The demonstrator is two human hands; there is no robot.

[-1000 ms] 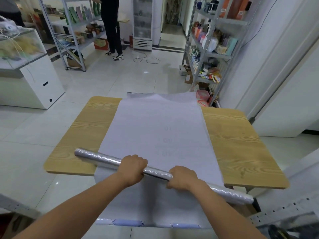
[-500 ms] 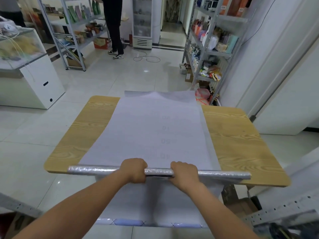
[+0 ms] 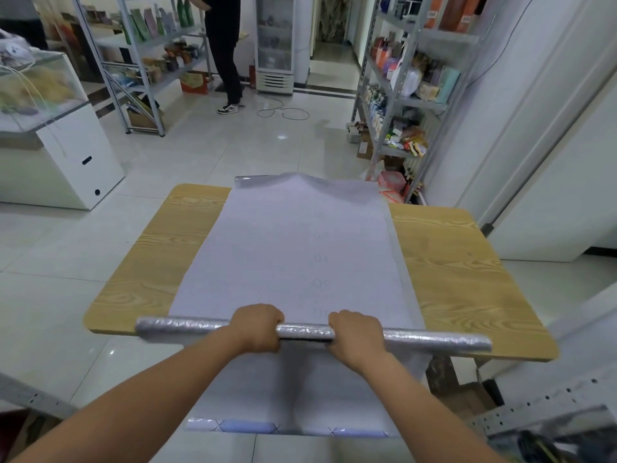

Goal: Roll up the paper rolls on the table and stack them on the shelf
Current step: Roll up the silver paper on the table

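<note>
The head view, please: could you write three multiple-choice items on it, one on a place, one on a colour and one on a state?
1. Where on the table does the silver roll lie?
A. along the far edge
B. along the near edge
C. across the middle

2. What colour is the sheet spread over the table?
A. red
B. black
C. pale, whitish

3. How do the left hand and the right hand stand?
A. both grip the roll
B. both lie flat on the sheet
C. only the left one grips

Answers:
1 B, the roll runs along the edge nearest the person.
2 C, the sheet looks pale throughout.
3 A, both hands' fingers curl round the roll.
</note>
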